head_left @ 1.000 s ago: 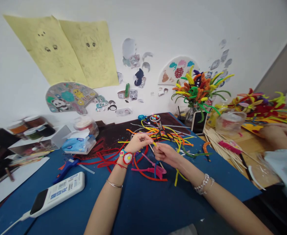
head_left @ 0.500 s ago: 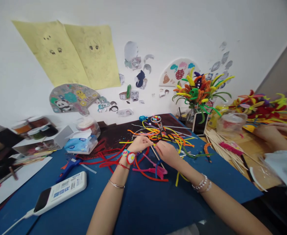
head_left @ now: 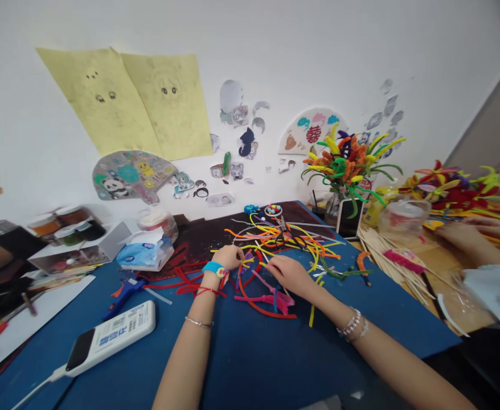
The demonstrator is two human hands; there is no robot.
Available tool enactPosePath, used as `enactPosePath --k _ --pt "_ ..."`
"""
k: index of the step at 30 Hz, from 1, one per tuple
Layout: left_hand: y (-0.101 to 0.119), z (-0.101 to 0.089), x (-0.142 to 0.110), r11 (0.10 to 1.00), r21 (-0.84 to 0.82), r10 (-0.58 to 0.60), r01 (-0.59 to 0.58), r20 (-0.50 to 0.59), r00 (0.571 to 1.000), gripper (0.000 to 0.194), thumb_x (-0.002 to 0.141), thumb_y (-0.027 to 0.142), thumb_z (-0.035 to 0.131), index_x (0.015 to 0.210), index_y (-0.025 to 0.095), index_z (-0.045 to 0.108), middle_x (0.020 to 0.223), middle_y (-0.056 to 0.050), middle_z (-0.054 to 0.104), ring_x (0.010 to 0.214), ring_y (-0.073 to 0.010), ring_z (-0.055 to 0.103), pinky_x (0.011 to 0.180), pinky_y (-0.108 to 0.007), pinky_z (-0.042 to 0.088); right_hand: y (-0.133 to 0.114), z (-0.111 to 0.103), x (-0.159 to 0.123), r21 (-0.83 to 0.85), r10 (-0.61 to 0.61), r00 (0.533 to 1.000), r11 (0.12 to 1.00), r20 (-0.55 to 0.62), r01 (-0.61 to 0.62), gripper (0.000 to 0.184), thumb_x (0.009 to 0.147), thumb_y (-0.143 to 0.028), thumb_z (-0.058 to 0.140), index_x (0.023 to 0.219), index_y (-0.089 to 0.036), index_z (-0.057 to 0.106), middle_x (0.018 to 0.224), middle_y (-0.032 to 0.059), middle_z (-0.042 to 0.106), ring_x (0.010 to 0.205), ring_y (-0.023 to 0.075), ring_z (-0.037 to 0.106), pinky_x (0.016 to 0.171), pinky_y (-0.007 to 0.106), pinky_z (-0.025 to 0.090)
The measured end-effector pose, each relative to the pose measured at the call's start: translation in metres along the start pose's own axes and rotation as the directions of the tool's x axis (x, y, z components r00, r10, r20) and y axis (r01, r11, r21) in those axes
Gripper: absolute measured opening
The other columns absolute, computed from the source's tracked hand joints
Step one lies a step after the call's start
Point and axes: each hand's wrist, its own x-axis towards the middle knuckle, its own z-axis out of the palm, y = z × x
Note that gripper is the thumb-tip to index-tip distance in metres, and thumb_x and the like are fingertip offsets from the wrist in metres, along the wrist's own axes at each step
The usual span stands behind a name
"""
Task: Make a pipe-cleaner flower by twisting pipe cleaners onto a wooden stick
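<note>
My left hand (head_left: pixel 229 257), wearing a bright bracelet, is closed in a pinch at a small yellow and purple pipe cleaner piece (head_left: pixel 246 262). To its right, my right hand (head_left: pixel 290 272) pinches a short yellow pipe cleaner (head_left: pixel 264 264), its end poking out past the fingertips. The two hands are a little apart over the pile. Below and between them lies a pink pipe cleaner shape (head_left: pixel 281 300) with a blue band, beside a curved orange-red pipe cleaner (head_left: pixel 267 313). Red pipe cleaners (head_left: pixel 184 282) spread out left of my left hand.
Scissors (head_left: pixel 283 228) lie among loose pipe cleaners behind my hands. On the left are a blue glue gun (head_left: pixel 124 296), a white power bank (head_left: pixel 113 336) and a tissue pack (head_left: pixel 145 253). A phone (head_left: pixel 349 219) stands before a pipe cleaner bouquet (head_left: pixel 346 156). Another person's hands (head_left: pixel 459 236) work at right.
My hands have moved apart from meeting fingertips. The left one has shifted left and turned, showing the yellow and purple piece. The view has tilted slightly.
</note>
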Motion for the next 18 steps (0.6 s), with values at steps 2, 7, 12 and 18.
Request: enactPosePath --k 2,7,12,18 --pt "-0.003 0.006 0.001 1.0 0.018 -0.011 0.011 -0.002 1.0 0.02 0.061 0.021 0.062 0.08 0.023 0.068 0.081 -0.004 0.065 0.073 -0.0151 0.058 0.06 -0.02 0.04 0.003 0.0 -0.001 -0.008 0.006 1.0 1.0 0.03 -0.006 0.029 0.087 -0.033 0.038 0.07 -0.017 0.055 0.069 0.0033 0.057 0.07 0.0134 0.051 0.063 0.024 0.035" --pt "-0.006 0.007 0.001 0.997 0.069 -0.041 0.043 -0.025 0.999 0.014 0.063 0.022 0.059 0.074 0.021 0.068 0.079 -0.007 0.066 0.074 -0.0186 0.059 0.065 -0.026 0.042 0.004 0.0 -0.001 -0.041 -0.009 0.994 0.999 0.111 0.014 0.031 0.082 -0.037 0.047 0.061 -0.018 0.06 0.063 0.0032 0.055 0.067 0.0139 0.049 0.059 0.024 0.033" --pt "-0.006 -0.009 -0.006 0.996 0.08 -0.032 0.035 -0.05 0.998 0.014 0.065 0.024 0.057 0.072 0.02 0.068 0.076 -0.006 0.066 0.07 -0.0164 0.059 0.064 -0.024 0.041 0.006 0.0 -0.002 -0.059 -0.001 0.992 0.998 0.13 0.009 0.03 0.083 -0.035 0.046 0.062 -0.019 0.061 0.062 0.0034 0.056 0.069 0.0147 0.051 0.061 0.024 0.035" --pt "0.018 -0.021 -0.013 0.98 -0.082 0.186 -0.182 0.048 0.981 0.021 0.068 0.031 0.054 0.073 0.017 0.07 0.069 -0.003 0.066 0.061 -0.0112 0.056 0.059 -0.019 0.039 -0.002 -0.01 0.002 0.052 0.042 0.992 0.998 -0.123 -0.036 0.022 0.084 -0.025 0.044 0.1 -0.021 0.059 0.087 0.0059 0.058 0.087 0.0169 0.052 0.075 0.028 0.041"
